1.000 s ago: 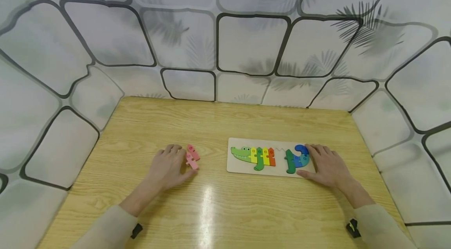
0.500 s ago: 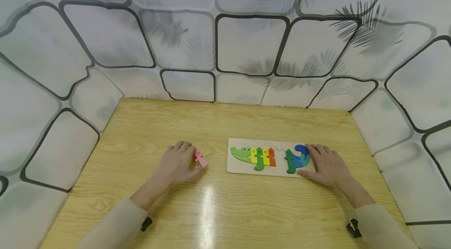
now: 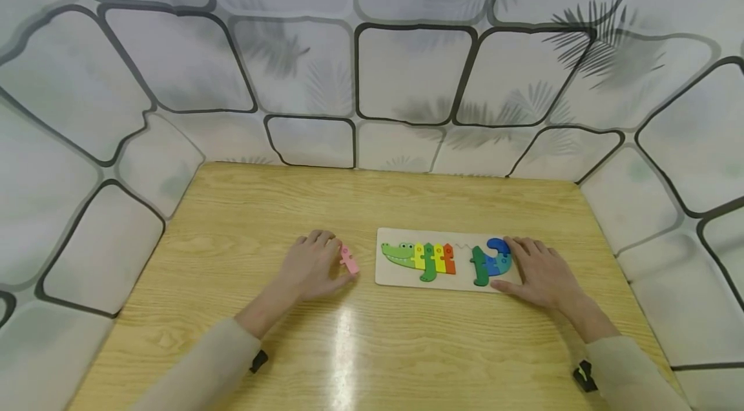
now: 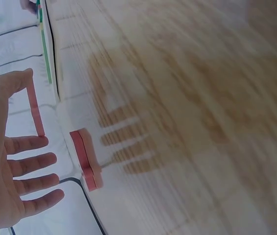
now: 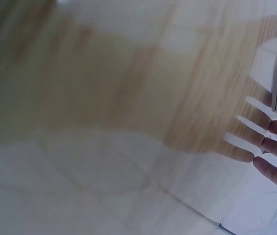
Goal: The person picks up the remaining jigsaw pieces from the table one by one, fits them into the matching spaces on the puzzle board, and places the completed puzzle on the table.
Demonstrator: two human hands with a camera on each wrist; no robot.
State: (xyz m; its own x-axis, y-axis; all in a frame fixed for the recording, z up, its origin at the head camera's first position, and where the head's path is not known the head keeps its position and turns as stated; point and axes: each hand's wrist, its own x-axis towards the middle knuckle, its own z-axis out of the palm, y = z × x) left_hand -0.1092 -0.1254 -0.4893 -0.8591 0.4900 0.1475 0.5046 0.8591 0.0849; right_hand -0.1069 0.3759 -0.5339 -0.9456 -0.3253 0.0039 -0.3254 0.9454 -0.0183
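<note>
My left hand (image 3: pixel 310 269) pinches a pink crocodile puzzle piece (image 3: pixel 349 260) between thumb and index finger, left of the puzzle board. In the left wrist view this piece (image 4: pixel 35 112) spans thumb to index fingertip. A second reddish-pink piece (image 4: pixel 85 159) lies on the table near the fingers; the hand hides it in the head view. The pale puzzle board (image 3: pixel 407 278) bears a green crocodile head (image 3: pixel 398 254), yellow, green and red-orange pieces, then a gap, and green and blue tail pieces (image 3: pixel 498 262). My right hand (image 3: pixel 540 272) rests on the board's right end, thumb and fingers extended.
The wood-grain table (image 3: pixel 290 198) lies under everything. Pale walls (image 3: pixel 415 75) with stone outlines and leaf shadows stand at the back and both sides. Glare shows near the table's front middle.
My left hand has moved right toward the board with the pink piece. Two pink pieces showed at first; one shows in the head view now. The right hand and board have stayed.
</note>
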